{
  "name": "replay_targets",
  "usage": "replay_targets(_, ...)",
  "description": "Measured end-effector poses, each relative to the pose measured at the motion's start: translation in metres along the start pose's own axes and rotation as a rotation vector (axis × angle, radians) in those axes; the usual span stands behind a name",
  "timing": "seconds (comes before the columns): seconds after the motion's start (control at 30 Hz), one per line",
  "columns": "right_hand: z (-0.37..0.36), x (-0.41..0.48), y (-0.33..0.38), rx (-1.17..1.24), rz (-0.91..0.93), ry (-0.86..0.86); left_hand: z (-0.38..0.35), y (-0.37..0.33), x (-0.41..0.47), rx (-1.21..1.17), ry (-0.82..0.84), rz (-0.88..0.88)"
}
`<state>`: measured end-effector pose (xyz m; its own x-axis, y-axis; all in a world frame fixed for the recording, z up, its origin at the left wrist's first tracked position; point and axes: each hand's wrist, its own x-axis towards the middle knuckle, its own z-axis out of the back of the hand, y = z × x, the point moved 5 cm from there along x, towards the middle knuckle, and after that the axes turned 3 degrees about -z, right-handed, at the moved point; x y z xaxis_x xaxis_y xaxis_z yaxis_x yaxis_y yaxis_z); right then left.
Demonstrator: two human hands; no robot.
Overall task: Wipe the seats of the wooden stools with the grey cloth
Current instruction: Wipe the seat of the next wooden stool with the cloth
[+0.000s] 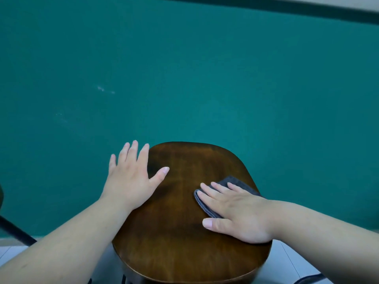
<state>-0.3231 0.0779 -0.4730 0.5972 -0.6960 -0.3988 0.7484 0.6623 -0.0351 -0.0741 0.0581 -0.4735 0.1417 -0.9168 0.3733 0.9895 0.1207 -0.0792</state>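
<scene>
Cloth first: the grey cloth (pixel 229 193) sits folded on the right side of the stool seat (pixel 184 212), lower centre of the frame, pinned flat under the right hand (pixel 235 214). That hand is spread open, palm and fingers pressing down on the fabric, not clenching it. It looks soft and light, a limp thing that will bunch or slide out from under the palm unless the pressure stays even, so a flat hand over its middle looks the right hold. Its far corner pokes out past the fingers toward the seat's right edge.

Over on the left side of the seat, the left hand (pixel 131 177) lies open too, fingers splayed and gripping nothing, the heel of it on the wood and the fingertips reaching past the rim (steadying the stool, I'd judge). The seat itself is dark, glossy, rigid wood, probably slick under a cloth.

Now the blind spots: the stool's legs are hidden beneath the seat, its near edge runs close to the bottom of the frame, no other stool shows, and a dark bar (pixel 16 232) at lower left is cut off. Behind it all is a plain teal wall (pixel 184 68).
</scene>
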Motion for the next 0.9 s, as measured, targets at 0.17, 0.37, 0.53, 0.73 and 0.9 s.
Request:
replay_targets(0.17,0.004,0.015,-0.015,-0.001,-0.068,-0.02,-0.002,0.001,0.001,-0.021,0.008,-0.011)
replay_targets(0.37,0.019,0.056,-0.048,0.019,-0.167,-0.057,-0.002,0.003,0.0,-0.058,-0.005,-0.014)
replay_targets(0.53,0.036,0.105,-0.069,-0.009,-0.261,-0.104,-0.003,0.005,0.0,-0.083,-0.009,0.002)
replay_targets(0.73,0.052,0.163,-0.074,0.024,-0.351,-0.199,-0.007,0.007,0.002,-0.135,-0.016,0.028)
replay_targets(0.9,0.066,0.199,-0.065,0.079,-0.381,-0.25,-0.009,0.01,0.002,-0.21,-0.027,0.07)
